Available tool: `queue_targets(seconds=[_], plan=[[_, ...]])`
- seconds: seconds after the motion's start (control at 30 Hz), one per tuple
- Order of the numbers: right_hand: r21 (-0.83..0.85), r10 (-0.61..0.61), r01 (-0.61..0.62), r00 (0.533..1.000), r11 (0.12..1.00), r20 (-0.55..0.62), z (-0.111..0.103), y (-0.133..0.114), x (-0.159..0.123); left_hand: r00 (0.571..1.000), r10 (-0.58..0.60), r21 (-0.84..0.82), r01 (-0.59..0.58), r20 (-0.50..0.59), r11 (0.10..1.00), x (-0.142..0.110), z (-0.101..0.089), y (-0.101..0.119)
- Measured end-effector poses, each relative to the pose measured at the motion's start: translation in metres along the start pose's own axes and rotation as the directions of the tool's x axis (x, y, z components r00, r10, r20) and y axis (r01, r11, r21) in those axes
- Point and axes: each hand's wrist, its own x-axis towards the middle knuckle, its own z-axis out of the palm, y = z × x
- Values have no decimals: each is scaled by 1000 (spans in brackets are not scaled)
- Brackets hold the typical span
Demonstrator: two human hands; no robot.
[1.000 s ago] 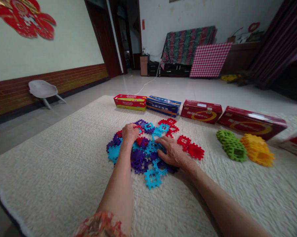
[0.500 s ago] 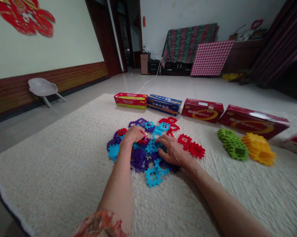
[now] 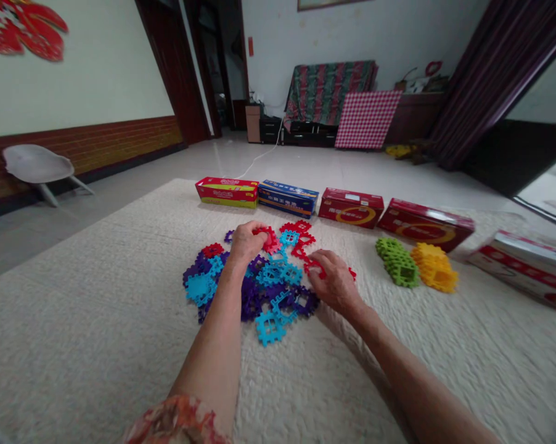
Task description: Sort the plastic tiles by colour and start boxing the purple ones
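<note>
My left hand pinches a red toothed plastic tile at the far side of a loose pile. Purple tiles and light-blue tiles overlap in the pile, partly hidden under my left forearm. To the right, my right hand lies low over red tiles, thumb and fingers apart around one of them; its palm covers the rest. More red tiles lie beyond the pile, beside a light-blue window tile. One red tile rests at the pile's left.
Green tiles and yellow tiles lie in overlapping stacks at the right of the cream mat. Behind stand a red-and-yellow box, a blue box, two dark-red boxes and a white-and-red box.
My left hand has moved a red tile away from the pile's middle toward its far side. My right hand has shifted off the blue and purple tiles onto the red ones. The view has turned right.
</note>
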Motion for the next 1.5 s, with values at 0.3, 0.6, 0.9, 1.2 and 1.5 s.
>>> queue_targets(seconds=[0.3, 0.6, 0.9, 1.2, 1.5], plan=[[-257, 264, -246, 964, 935, 38, -13, 26, -38, 971, 55, -22, -51, 231, 998, -32, 66, 33], [-116, 219, -215, 975, 970, 24, -18, 26, -34, 915, 263, 332, -362, 306, 871, -52, 82, 42], [-165, 133, -111, 982, 980, 133, -23, 16, -31, 868, 212, 527, -449, 448, 722, -63, 83, 38], [-149, 107, -101, 994, 984, 33, -27, 19, -32, 785, 309, 323, -530, 537, 784, -75, 91, 55], [-118, 115, -113, 993, 987, 9, -22, 27, -33, 998, 24, 626, -53, 55, 778, -7, -23, 9]])
